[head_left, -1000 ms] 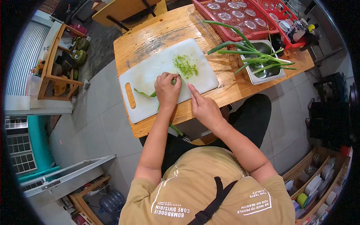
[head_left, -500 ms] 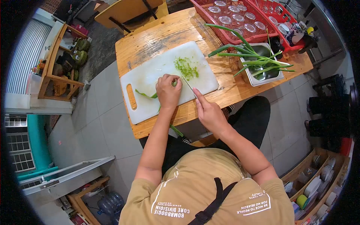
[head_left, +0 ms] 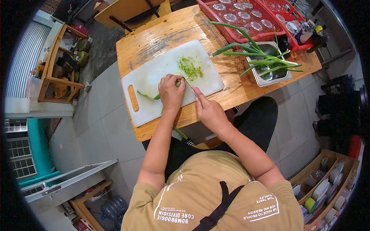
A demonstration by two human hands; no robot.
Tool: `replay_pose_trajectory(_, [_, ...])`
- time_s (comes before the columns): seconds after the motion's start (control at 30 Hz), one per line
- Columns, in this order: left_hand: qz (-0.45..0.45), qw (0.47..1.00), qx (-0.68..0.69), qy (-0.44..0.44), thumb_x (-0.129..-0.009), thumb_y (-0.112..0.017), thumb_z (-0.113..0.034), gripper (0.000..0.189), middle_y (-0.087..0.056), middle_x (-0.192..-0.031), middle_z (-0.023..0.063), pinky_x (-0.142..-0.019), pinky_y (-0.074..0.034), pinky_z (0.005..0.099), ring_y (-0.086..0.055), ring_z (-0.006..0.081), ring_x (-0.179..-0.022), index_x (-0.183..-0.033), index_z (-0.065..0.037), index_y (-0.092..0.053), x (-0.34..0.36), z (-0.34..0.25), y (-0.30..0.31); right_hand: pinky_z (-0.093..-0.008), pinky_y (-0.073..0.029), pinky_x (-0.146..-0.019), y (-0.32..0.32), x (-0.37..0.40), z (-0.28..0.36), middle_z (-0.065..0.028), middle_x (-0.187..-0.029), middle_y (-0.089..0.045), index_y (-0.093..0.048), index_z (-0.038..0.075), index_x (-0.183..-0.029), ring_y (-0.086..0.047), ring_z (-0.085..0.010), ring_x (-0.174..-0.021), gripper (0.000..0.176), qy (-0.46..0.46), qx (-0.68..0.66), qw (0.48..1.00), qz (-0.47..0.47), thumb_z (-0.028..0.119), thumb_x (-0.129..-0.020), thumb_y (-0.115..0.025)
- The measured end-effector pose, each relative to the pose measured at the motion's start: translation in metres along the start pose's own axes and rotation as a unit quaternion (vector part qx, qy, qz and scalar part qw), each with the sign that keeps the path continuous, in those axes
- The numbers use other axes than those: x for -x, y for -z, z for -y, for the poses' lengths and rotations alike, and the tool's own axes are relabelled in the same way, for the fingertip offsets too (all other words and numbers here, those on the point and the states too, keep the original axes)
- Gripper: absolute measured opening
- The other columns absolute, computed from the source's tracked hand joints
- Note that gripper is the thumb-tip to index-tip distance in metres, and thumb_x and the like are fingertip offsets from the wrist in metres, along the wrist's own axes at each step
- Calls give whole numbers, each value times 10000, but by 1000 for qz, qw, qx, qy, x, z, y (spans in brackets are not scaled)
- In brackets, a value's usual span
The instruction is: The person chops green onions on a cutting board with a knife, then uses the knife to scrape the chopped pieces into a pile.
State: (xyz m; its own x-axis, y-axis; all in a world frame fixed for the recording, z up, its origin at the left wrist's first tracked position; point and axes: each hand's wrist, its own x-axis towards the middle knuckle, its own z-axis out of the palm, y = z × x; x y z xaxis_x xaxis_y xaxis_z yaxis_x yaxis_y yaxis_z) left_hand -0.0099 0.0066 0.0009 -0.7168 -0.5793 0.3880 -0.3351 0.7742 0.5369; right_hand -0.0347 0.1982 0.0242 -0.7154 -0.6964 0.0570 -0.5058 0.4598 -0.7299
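On the white cutting board [head_left: 154, 69], my left hand [head_left: 172, 92] is closed around green onion stalks, whose leafy ends [head_left: 148, 95] stick out to the left and hang below the board. My right hand [head_left: 210, 111] grips a knife [head_left: 187, 81] by its handle, the blade touching or close to the stalks beside my left fingertips. Chopped green onion [head_left: 190, 68] lies scattered just beyond the blade. Whole green onions [head_left: 262, 57] rest across a metal container [head_left: 274, 79] at the right of the board.
The wooden table [head_left: 148, 42] carries a red crate of upturned glasses [head_left: 230, 17] at the back right, with another red basket [head_left: 296, 48] beside it. A wooden chair [head_left: 133, 13] stands behind the table. Part of another person [head_left: 335, 111] shows at the far right.
My right hand and the knife have moved slightly left and up, closer to my left hand. The whole view has shifted a little.
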Motion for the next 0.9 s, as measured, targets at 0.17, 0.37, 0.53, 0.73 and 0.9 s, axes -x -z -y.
replay_pose_trajectory(0.17, [-19,1000,-5,-12,-899,-788,-216,121,-730,-961,60,-901,-516,437,-660,284,-940,-933,-102,-810,0,2,-1,-597,-550,-653,10,25,5,-280,-720,-676,-499,151,-1616,-671,-486,-652,522,-17,17,999,25,224,-1101,-544])
replay_pose_trajectory(0.37, [-13,1000,-2,-4,-901,-790,-214,115,-732,-971,56,-902,-518,438,-661,288,-943,-932,-105,-810,0,1,-1,-596,-538,-651,30,25,8,-279,-726,-677,-497,149,-1618,-666,-487,-653,509,9,-30,999,15,236,-1117,-529])
replay_pose_trajectory(0.53, [-16,1000,-3,-1,-903,-791,-216,115,-732,-988,56,-909,-517,437,-659,289,-955,-938,-109,-812,0,-2,2,-596,-528,-648,20,8,-1,-285,-730,-673,-499,157,-1619,-671,-481,-667,516,21,8,1000,7,215,-1109,-554])
replay_pose_trajectory(0.73, [-22,1000,7,-7,-905,-788,-212,117,-729,-986,67,-911,-517,438,-658,290,-965,-933,-100,-806,1,0,2,-587,-549,-660,15,22,0,-267,-746,-685,-495,149,-1619,-676,-479,-676,524,-17,41,999,12,225,-1104,-557])
replay_pose_trajectory(0.9, [-17,1000,20,-7,-905,-782,-197,118,-729,-982,77,-915,-517,442,-658,300,-965,-924,-81,-795,1,1,0,-591,-547,-666,10,6,-1,-274,-723,-675,-486,141,-1621,-676,-484,-674,533,-1,13,1000,-4,214,-1099,-558])
